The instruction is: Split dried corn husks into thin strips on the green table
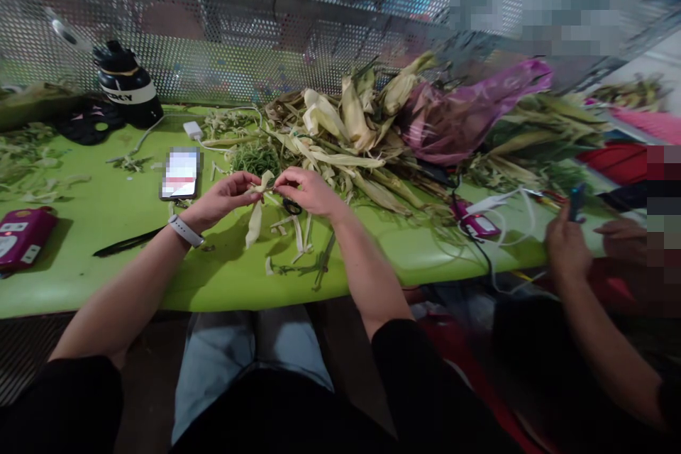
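Note:
Between both hands is a pale strip of corn husk (254,225), with its loose end hanging down over the table. My left hand (234,191), a white band on its wrist, pinches the husk from the left. My right hand (306,188) pinches the same piece from the right, fingertips close to the left ones. Just below the right fingers, a black looped handle (291,206) shows, perhaps of scissors. Cut husk strips (301,235) and thin green stems (319,266) lie in front of the hands. A pile of green shreds (255,159) sits right behind them.
A large heap of dried corn husks (362,120) and a pink plastic bag (457,113) lie behind. Left are a phone (181,174), a long black tool (128,242), a magenta power strip (26,237) and a black bottle (128,89). At right, another person's hand (569,245) holds a phone.

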`<state>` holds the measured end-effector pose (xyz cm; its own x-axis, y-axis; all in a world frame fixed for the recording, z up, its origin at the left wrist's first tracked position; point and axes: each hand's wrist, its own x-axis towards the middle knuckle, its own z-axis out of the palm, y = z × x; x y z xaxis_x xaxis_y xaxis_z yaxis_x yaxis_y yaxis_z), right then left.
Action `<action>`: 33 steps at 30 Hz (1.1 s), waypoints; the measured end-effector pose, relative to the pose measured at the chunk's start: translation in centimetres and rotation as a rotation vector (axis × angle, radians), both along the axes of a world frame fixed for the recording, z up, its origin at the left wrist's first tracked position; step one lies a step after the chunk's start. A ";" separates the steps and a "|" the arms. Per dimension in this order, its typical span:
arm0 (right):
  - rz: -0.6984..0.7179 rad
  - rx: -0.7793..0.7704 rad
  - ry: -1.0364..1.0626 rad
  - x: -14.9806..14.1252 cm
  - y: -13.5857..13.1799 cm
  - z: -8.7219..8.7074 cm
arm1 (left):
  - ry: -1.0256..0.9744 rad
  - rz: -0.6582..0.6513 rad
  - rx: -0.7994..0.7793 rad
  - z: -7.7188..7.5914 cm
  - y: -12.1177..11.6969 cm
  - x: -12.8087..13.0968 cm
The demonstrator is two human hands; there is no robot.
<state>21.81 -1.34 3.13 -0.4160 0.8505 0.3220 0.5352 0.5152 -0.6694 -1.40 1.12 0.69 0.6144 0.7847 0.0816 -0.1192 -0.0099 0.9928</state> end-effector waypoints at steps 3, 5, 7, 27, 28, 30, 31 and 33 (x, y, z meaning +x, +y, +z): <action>-0.018 -0.013 0.013 -0.1 -0.1 0.0 | 0.020 0.020 0.018 -0.1 0.0 0.0; -0.019 -0.052 0.034 -0.3 -0.3 0.1 | 0.045 0.048 0.041 -0.2 0.0 0.0; -0.030 -0.077 0.062 -0.4 -0.3 0.1 | 0.079 0.090 0.064 -0.2 -0.1 0.1; -0.074 -0.300 0.174 -2.5 -0.7 -1.3 | 0.099 0.239 0.255 -0.4 -0.7 1.1; -0.059 -0.306 0.207 -2.7 -0.5 -1.5 | 0.102 0.249 0.261 -0.3 -0.8 1.1; -0.035 -0.313 0.265 -2.9 -0.3 -1.9 | 0.109 0.281 0.243 -0.1 -0.9 1.1; -0.025 -0.317 0.282 -2.9 -0.2 -2.0 | 0.112 0.300 0.215 0.0 -0.9 1.0; -0.028 -0.300 0.293 -2.9 0.0 -2.1 | 0.120 0.332 0.127 0.1 -0.9 1.0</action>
